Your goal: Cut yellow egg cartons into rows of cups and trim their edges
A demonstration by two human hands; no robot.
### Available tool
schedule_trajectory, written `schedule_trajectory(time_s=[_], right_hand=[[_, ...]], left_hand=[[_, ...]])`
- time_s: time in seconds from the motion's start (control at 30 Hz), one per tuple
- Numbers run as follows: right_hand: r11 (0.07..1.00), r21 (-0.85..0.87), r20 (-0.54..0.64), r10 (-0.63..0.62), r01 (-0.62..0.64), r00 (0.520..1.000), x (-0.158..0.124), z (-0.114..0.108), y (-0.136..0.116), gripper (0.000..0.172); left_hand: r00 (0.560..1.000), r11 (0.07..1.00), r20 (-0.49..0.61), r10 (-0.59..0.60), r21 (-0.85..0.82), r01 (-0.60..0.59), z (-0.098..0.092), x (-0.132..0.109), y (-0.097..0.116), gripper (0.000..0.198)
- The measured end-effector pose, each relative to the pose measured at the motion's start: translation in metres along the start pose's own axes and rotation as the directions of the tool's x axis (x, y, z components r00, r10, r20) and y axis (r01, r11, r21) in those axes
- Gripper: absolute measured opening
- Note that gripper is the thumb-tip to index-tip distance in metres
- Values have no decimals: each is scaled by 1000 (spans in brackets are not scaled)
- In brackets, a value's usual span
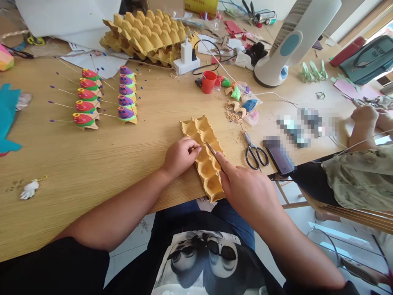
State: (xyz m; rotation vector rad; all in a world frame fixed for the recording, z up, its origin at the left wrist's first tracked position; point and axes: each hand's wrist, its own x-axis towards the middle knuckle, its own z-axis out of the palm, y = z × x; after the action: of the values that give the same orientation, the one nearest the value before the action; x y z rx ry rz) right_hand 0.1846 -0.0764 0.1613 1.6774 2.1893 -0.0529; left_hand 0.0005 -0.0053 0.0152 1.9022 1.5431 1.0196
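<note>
One black shirt (202,262) with a printed picture occupied the bottom centre of the frame, nearest the camera. Directly above it, one yellow carton strip (210,166), formed in two columns of cups, lay on the table (129,151) at the centre of the frame. Two hands engaged the strip. The left hand (181,155) was closed, with thumb and forefinger pinching a ridge of the carton. The right hand (242,184) gripped one knife (211,148), index finger extended along it; the blade pointed to the upper left and met the strip beside the left fingertips.

Ten painted figures stood at the upper left in two rows: five red figures (86,94) and five purple figures (126,90). One pair of scissors (249,141) and one phone (278,155) lay right of the strip. One red cup (209,83) stood above it, and one fan (276,61) at the upper right. A co-worker's two hands (364,116) were at the right edge of the frame.

The near end of the strip reached the front table edge. Clearance was narrow toward the scissors; a broad stretch of tabletop extended left, toward the painted rows.
</note>
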Motion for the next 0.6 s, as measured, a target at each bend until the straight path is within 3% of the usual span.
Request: schedule_trajectory(time_s=[0.6], right_hand=[[1000,18,-49,-15,16,999,-5,5,0,57]], left_hand=[[1000,1000,8,-24,11,24,-1,0,1,14]])
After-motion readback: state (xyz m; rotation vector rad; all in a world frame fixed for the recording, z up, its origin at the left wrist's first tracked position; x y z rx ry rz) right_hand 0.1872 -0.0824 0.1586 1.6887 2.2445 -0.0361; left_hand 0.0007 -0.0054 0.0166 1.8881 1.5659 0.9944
